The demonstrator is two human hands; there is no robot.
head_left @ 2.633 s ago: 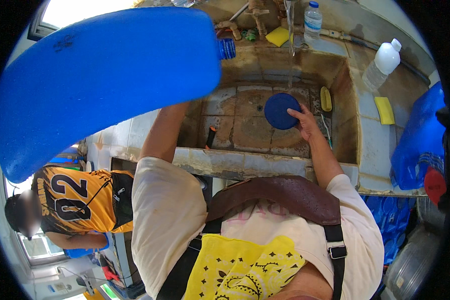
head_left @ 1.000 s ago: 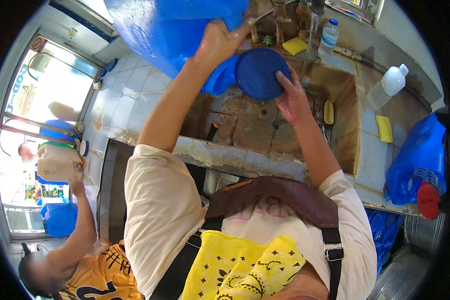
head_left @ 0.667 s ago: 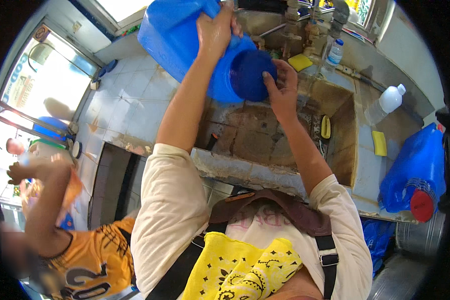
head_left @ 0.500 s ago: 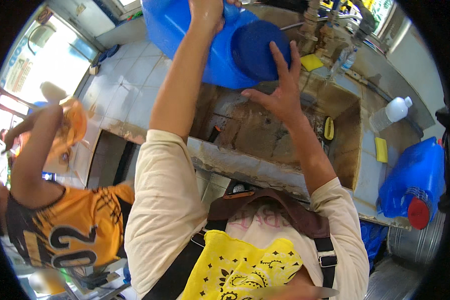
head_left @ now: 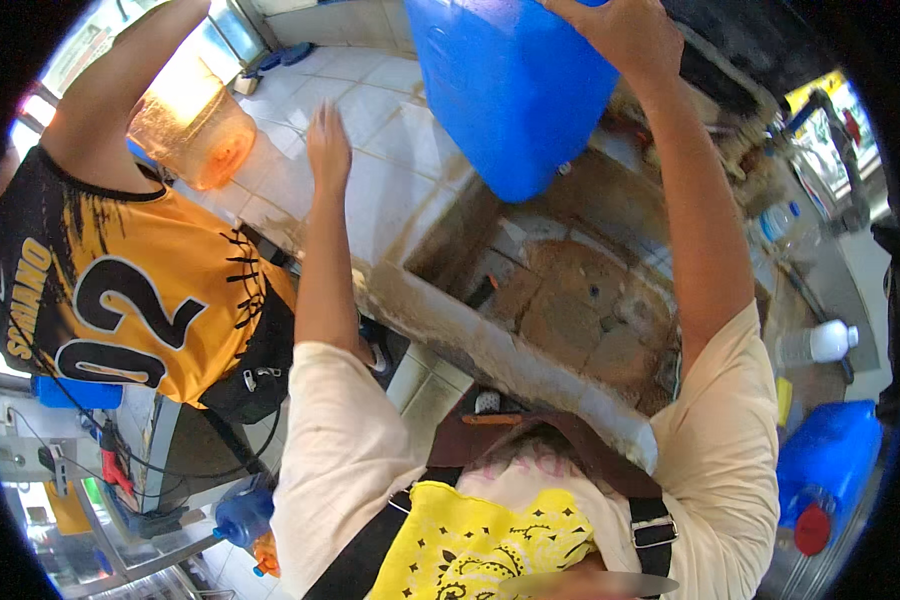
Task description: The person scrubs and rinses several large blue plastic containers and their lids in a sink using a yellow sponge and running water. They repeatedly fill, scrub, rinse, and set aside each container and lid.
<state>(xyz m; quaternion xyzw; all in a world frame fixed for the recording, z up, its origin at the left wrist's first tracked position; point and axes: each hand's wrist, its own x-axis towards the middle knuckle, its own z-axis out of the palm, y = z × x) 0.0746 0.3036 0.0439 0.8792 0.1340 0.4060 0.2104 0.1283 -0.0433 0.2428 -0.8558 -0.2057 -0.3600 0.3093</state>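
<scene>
The right hand [head_left: 625,30] was clamped on the big blue plastic jerrycan [head_left: 510,85], held raised and tilted above the stained concrete sink [head_left: 570,310]. The left hand [head_left: 328,150] hung open and empty, well apart to its left, over the white-tiled desk [head_left: 380,190]. Judging by this, the lifting was done; setting the can down remained.

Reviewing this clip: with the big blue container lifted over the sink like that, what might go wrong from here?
1. The right hand alone grips the large blue plastic container overhead, while the left hand is open and off it; the container may tip or slip down into the stained concrete sink.
2. A person in an orange jersey stands close on the left, holding an orange translucent jug; a swing or spill might reach them.
</scene>
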